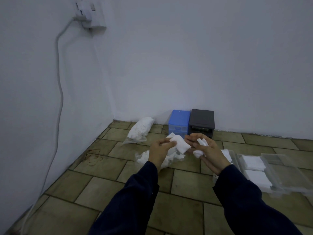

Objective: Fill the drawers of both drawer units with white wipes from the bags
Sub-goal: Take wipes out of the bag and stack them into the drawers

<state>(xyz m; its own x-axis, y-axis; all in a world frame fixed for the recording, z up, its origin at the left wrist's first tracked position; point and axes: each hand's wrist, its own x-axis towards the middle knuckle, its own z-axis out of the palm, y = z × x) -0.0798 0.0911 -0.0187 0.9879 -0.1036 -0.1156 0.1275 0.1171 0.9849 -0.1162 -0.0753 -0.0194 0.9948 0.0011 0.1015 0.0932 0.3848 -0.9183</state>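
Left hand (160, 149) covered upper part of crumpled clear plastic bag of white wipes (144, 157) on floor; how full it was unclear. Right hand (209, 150) hid near end of clear plastic drawer (232, 156) beside it. Lower fronts of blue plastic drawer unit (179, 122) and dark grey drawer unit (202, 121) were blocked by hands and white wipes (179, 144); drawer contents too blurred to tell. Outermost clear tray (288, 168) ran off right edge. White wall socket (89, 16) was cut by top edge.
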